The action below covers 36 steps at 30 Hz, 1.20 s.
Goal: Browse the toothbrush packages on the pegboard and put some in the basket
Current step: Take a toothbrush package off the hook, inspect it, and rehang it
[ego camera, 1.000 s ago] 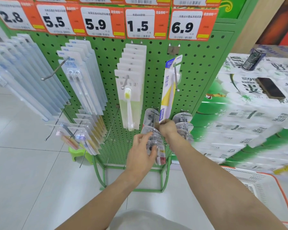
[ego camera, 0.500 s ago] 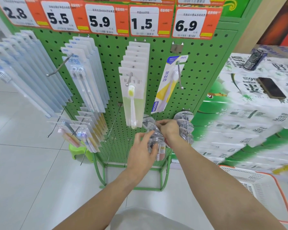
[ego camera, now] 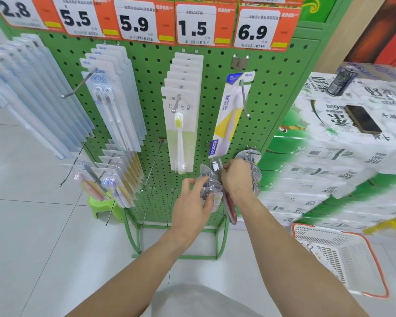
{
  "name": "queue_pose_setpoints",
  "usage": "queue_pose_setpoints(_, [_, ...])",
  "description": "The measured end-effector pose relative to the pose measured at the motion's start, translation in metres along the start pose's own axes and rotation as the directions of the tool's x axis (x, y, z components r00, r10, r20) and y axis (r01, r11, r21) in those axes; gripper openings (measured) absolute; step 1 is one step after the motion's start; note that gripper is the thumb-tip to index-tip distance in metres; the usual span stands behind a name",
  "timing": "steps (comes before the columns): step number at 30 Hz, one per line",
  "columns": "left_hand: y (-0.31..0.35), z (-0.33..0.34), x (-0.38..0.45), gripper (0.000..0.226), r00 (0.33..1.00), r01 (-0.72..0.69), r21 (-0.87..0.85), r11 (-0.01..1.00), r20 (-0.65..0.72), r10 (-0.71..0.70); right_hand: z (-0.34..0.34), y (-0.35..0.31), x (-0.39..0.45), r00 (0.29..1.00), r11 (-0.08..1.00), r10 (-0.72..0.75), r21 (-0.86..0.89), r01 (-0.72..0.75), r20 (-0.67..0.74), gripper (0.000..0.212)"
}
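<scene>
Low on pegboard (ego camera: 272, 106) | both hands (ego camera: 193, 202) (ego camera: 234, 177) pinch clear packages (ego camera: 212, 191) (hook-hung)

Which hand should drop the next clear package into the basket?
Right, probably. The basket sits on the floor at the right, and the right hand is nearer; the left hand steadies the clear packages.

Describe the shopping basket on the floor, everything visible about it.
The shopping basket sits on the pale tiled floor at lower right, beside the stacked tissue packs and right of the green pegboard stand. It looks like white plastic with slotted, perforated walls and an orange-red rim and handle. It stands upright, open on top, partly hidden by the right forearm. A few small packaged items lie inside near its left wall, too blurred to identify. Neither hand touches it.
</scene>
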<state>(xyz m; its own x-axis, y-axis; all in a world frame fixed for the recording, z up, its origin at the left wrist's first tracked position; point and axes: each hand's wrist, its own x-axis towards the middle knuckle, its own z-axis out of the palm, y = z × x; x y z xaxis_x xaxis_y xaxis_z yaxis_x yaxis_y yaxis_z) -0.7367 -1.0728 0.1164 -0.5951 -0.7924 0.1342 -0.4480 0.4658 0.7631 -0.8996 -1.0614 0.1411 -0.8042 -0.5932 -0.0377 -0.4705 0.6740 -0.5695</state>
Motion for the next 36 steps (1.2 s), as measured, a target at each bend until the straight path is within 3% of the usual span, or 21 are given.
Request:
queue_pose_setpoints(7, [0.005, -0.003, -0.003, 0.045, 1.000, -0.012, 0.023, 1.000, 0.000, 0.012, -0.017, 0.003, -0.028, 0.999, 1.000, -0.016, -0.023, 0.016, -0.028, 0.026])
queue_pose_setpoints(16, [0.005, -0.008, -0.005, 0.050, 1.000, -0.014, 0.085, 0.996, 0.022, 0.012, -0.050, 0.013, -0.068, 0.986, 0.997, -0.051, 0.053, 0.060, -0.156, 0.023])
queue_pose_setpoints(22, [0.009, -0.007, -0.002, 0.045, 1.000, -0.017, 0.083, 0.996, -0.018, 0.019, -0.074, 0.017, -0.100, 0.958, 0.969, 0.076, 0.247, -0.006, -0.276, 0.003])
queue_pose_setpoints(30, [0.018, -0.002, -0.001, 0.037, 0.997, 0.012, 0.001, 1.000, -0.081, -0.012, -0.072, 0.024, -0.120, 0.921, 0.868, 0.254, 0.490, -0.083, -0.294, 0.011])
queue_pose_setpoints(36, [0.015, 0.006, 0.002, 0.020, 0.989, 0.041, -0.008, 0.999, -0.144, -0.042, -0.070, 0.030, -0.128, 0.920, 0.859, 0.257, 0.507, -0.076, -0.297, 0.013])
